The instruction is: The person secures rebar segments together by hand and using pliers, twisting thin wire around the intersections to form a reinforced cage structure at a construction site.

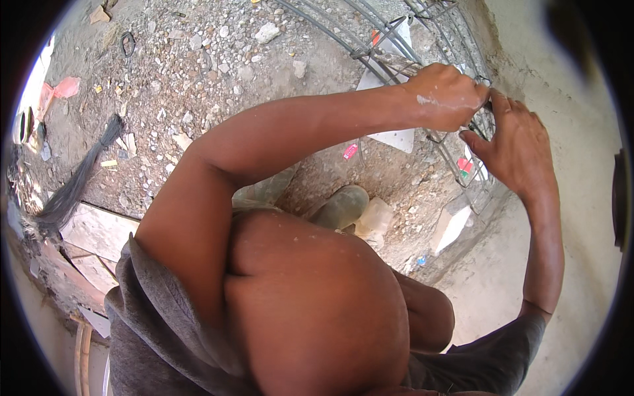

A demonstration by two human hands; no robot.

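Note:
A cage of steel rebar (366, 51) with cross ties runs along the foot of the pale wall, at the upper right. Over its near part, my left hand (449, 98) is closed in a fist; a small dark bit shows by its knuckles, but what the fingers hold is hidden. My right hand (518, 142) rests against the same cage from the wall side, its fingers bent over the bars and its thumb on the other side. The fingertips of both hands come close together there, hiding the spot between them.
A bundle of thin dark wire (86, 175) lies on the gravel (218, 72) at the left, beside pale boards (99, 231). The plastered wall (581, 178) stands close on the right. Scraps and a white sheet (396, 138) lie around the cage. My bent knee (330, 284) fills the lower middle.

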